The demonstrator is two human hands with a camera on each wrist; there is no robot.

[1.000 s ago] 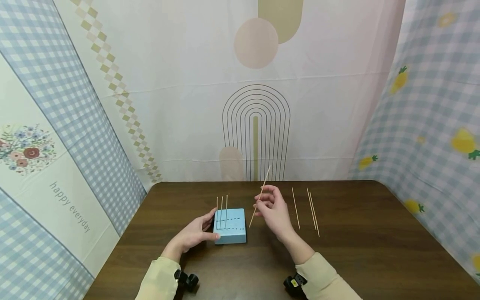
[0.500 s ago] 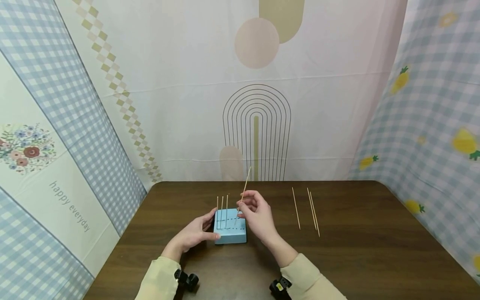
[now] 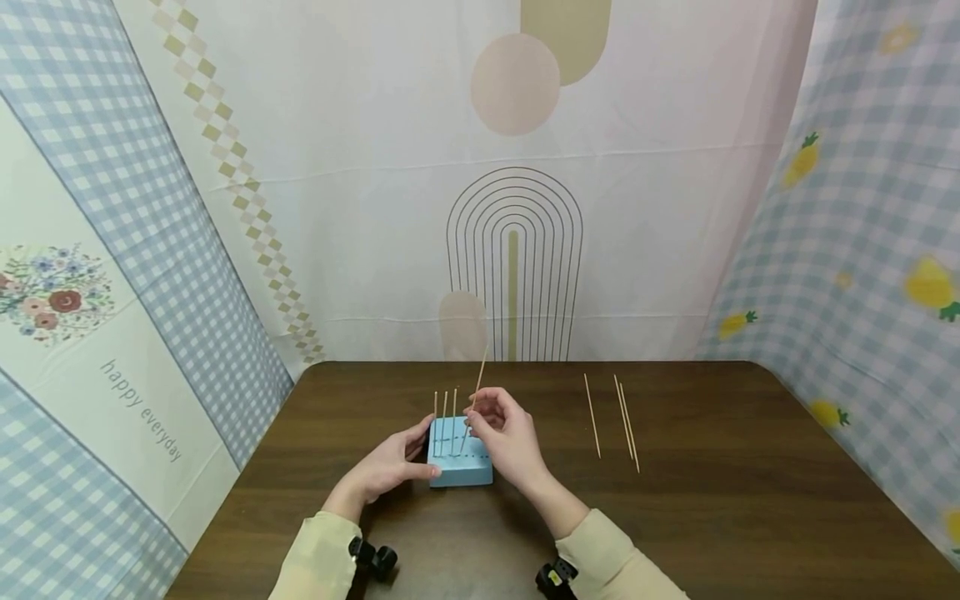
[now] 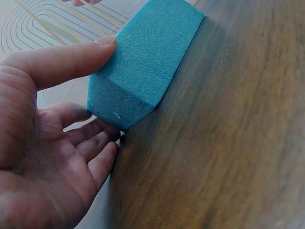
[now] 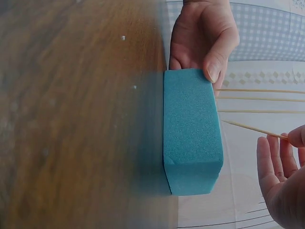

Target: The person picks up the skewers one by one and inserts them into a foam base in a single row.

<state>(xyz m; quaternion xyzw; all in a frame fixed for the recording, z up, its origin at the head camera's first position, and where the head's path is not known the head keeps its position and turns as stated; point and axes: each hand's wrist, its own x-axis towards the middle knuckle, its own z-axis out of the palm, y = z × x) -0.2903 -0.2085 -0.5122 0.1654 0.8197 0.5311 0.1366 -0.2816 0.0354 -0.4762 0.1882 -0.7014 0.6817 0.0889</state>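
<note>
The slanted stick (image 3: 481, 379), pinched by the right hand (image 3: 512, 437), has its lower tip at the top of the blue block (image 3: 461, 477), beside three upright sticks (image 3: 443, 421). The left hand (image 3: 385, 468) grips the block on the bench (image 3: 675, 517). Inserting a fourth stick seems in hand; next likely calls for straightening it and pressing down

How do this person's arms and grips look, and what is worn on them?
The left sleeve and right sleeve are pale cream-yellow. A small black device sits at each cuff: left device, right device, the latter with a small yellow mark. The left grip and right grip wear no gloves.
</note>
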